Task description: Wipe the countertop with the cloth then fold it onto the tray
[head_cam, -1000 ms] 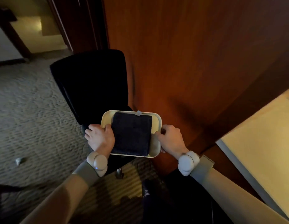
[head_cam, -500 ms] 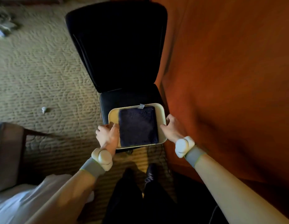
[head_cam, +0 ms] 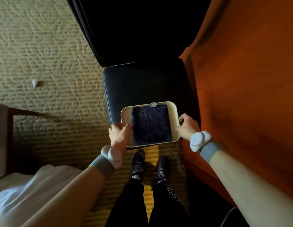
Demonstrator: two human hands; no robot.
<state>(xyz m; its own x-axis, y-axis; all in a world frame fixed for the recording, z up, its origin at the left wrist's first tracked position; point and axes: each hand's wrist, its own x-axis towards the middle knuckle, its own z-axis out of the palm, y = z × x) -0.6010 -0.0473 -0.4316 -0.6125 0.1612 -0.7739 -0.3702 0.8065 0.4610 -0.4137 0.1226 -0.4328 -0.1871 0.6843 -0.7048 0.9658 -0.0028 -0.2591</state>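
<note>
- Left hand and right hand: fingers grasping opposite tray edges.
- Folded dark cloth lies in tray, over black chair seat.

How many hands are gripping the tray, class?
2: the left hand holds the tray at its left edge, the right hand at its right edge.

A black padded chair stands on patterned beige carpet, hard against an orange-brown wooden panel. At the seat's front edge is a cream tray; whether it rests there is unclear. A small white scrap lies on the carpet.
</note>
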